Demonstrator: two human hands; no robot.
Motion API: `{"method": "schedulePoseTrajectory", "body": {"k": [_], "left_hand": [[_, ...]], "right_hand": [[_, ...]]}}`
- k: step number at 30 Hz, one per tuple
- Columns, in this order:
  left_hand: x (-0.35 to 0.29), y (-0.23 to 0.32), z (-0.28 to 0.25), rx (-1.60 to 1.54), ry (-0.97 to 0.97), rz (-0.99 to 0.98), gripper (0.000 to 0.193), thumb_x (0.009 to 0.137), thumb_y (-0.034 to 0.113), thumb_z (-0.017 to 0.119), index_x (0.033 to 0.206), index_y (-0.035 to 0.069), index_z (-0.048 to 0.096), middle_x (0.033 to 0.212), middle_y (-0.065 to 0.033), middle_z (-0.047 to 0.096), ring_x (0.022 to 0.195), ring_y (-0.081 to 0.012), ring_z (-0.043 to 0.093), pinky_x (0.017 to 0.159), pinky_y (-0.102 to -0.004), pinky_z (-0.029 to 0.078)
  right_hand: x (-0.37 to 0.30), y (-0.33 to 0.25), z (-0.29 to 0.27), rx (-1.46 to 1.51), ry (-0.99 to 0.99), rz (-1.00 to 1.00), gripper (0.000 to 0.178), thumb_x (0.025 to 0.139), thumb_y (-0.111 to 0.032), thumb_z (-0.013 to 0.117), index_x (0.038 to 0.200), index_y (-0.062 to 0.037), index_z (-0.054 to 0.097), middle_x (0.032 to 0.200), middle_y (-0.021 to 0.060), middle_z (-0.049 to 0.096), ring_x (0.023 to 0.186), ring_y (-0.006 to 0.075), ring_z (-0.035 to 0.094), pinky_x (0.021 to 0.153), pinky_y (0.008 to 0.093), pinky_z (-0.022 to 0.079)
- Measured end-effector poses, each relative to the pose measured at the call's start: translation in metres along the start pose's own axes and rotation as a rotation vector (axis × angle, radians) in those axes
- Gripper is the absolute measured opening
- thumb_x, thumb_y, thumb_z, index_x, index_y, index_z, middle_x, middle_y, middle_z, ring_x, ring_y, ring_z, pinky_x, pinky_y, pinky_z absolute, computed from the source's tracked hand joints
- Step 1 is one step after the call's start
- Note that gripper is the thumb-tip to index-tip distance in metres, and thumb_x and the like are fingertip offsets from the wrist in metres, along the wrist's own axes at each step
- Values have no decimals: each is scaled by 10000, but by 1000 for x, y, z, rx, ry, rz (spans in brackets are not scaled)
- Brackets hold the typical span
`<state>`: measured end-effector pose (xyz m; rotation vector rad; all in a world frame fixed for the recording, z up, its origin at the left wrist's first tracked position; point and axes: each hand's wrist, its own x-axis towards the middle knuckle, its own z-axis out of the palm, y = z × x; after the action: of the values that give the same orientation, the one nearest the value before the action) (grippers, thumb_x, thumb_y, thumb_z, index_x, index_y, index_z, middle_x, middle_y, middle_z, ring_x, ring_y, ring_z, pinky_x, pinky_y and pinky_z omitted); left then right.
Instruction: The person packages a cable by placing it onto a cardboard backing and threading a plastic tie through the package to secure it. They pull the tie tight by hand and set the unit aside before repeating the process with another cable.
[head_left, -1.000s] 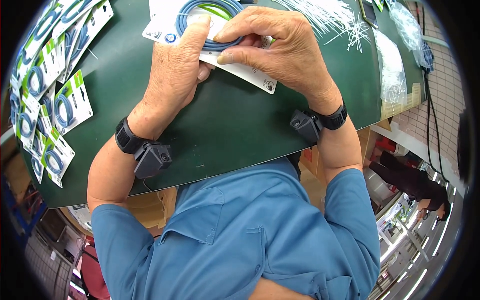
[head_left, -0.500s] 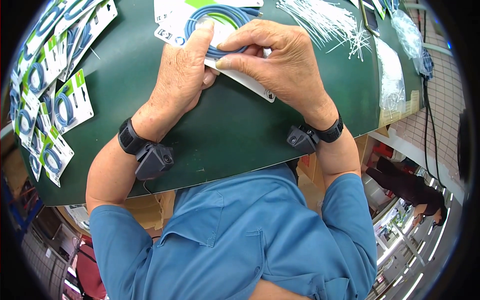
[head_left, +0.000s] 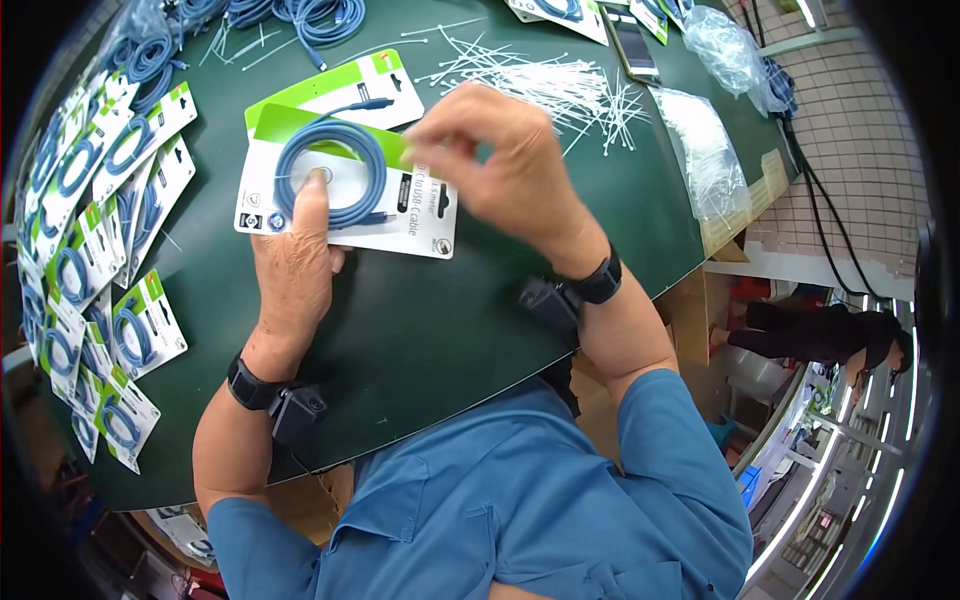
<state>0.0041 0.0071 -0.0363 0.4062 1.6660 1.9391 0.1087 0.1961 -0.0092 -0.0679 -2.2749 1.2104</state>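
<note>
On the green table (head_left: 420,330), the left hand (head_left: 295,270) lies flat, forefinger pinning one coiled blue cable (head_left: 330,185) to two stacked cards (head_left: 345,200), while the right hand (head_left: 500,160) hovers just right, grip pinched, contents unclear.

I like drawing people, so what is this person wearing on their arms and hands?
Both hands, left hand and right hand, are bare, without gloves. Each wrist has a black band with a small black box clipped on. The blue shirt has short sleeves.
</note>
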Motion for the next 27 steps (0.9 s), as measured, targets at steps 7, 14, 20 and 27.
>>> {"method": "schedulePoseTrajectory", "body": {"k": [7, 14, 20, 27], "left_hand": [[8, -1, -7, -129, 62, 17, 257, 1059, 173, 571, 1266, 21, 563, 899, -46, 649, 538, -55, 529, 372, -205, 336], [9, -3, -7, -127, 77, 7, 262, 1060, 157, 570, 1283, 24, 541, 922, -53, 642, 558, -58, 537, 371, -206, 351], [8, 1, -4, -126, 64, 23, 274, 1056, 147, 574, 1295, 22, 529, 942, -65, 638, 563, -63, 542, 369, -208, 363], [6, 3, -2, -83, 68, 42, 300, 1050, 131, 574, 1320, 16, 515, 945, -71, 636, 546, -63, 534, 359, -211, 371]], "right_hand": [[2, 64, -44, -631, -27, 209, 167, 861, -180, 792, 887, -18, 762, 856, 120, 726, 689, 264, 673, 653, 378, 539], [-1, 73, -39, -722, -30, 136, 209, 894, -189, 743, 864, 14, 707, 826, 161, 716, 735, 366, 677, 698, 433, 539], [4, 55, -43, -629, -90, 272, 170, 890, -133, 727, 896, 34, 697, 874, 176, 726, 795, 361, 690, 746, 432, 547], [0, 58, -39, -596, -62, 221, 142, 885, -116, 728, 950, 8, 750, 915, 184, 735, 827, 344, 703, 770, 409, 560]]}}
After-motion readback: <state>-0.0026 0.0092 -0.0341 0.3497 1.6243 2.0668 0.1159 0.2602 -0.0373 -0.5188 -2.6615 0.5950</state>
